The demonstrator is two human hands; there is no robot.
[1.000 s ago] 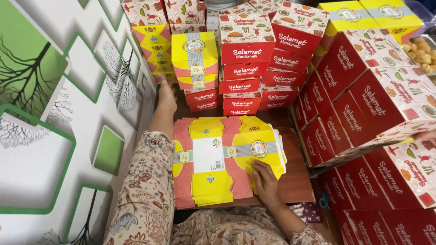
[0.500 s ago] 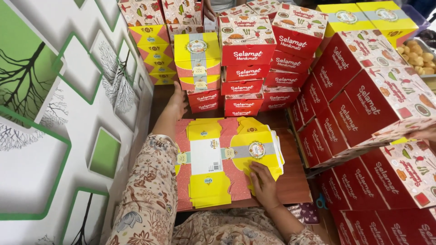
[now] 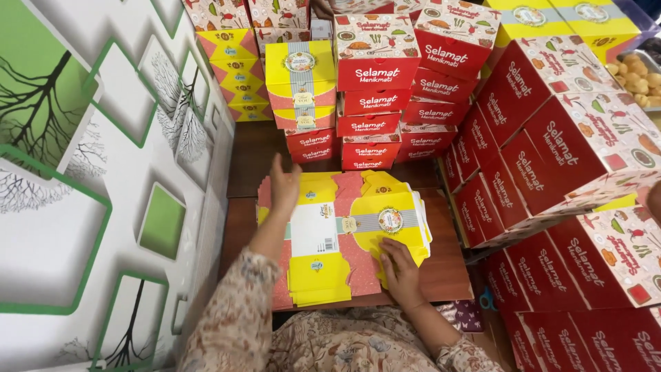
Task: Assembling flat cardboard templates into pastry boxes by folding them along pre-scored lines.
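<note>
Nearest the camera, patterned floral sleeves (image 3: 234, 324) are seen reaching forward over a wooden table (image 3: 447, 272). The right hand (image 3: 399, 265) is laid flat, fingers spread and unclenched, on the lower right part of a stack of flattened yellow-and-pink cardboard boxes (image 3: 341, 238), which is pressed down rather than gripped. The stack lies at the middle of the table, directly in front of the person, its unfolded flaps spread out to the near and far sides, and a round emblem on a grey striped band is shown on its top sheet. The left hand (image 3: 284, 184) is held raised above the far left corner of the stack, fingers loosely extended and nothing grasped; whether the cardboard is touched by it cannot be told. To the left, a white wall panel (image 3: 82, 207) with green-edged frames and bare tree drawings is seen. To the right, red assembled boxes (image 3: 551, 179) printed with food pictures are stacked on their sides in tilted rows, close beside the table. Beyond the flat stack, more red boxes (image 3: 372, 117) are piled upright at the back of the table, with assembled yellow-and-pink boxes (image 3: 299, 83) stacked just to their left. Farthest back at the right, yellow-topped boxes (image 3: 571, 24) and a tray of pale round snacks (image 3: 637, 76) are visible.
</note>
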